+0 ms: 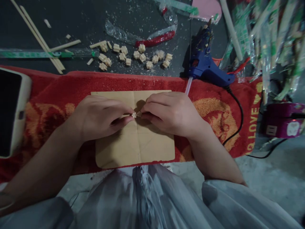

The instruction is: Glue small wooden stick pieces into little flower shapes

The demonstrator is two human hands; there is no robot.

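Note:
My left hand (105,116) pinches a small flower-shaped cluster of short wooden stick pieces (134,114) between thumb and fingertips. Facing it, my right hand (171,111) grips a second, darker-looking cluster (139,113), partly hidden by the fingers. The two clusters meet or nearly meet; I cannot tell whether they touch. Both hands are over a creased tan card (119,152) lying on a red towel (78,81). Beyond the towel, several similar stick clusters (122,56) are scattered on the dark table.
A blue glue gun (207,68) with a clear glue stick lies right of the clusters, its cord running over the towel. Thin wooden sticks (38,35) and a phone (11,111) are on the left. Plastic-wrapped sticks (267,38) and a purple power socket (283,121) sit far right.

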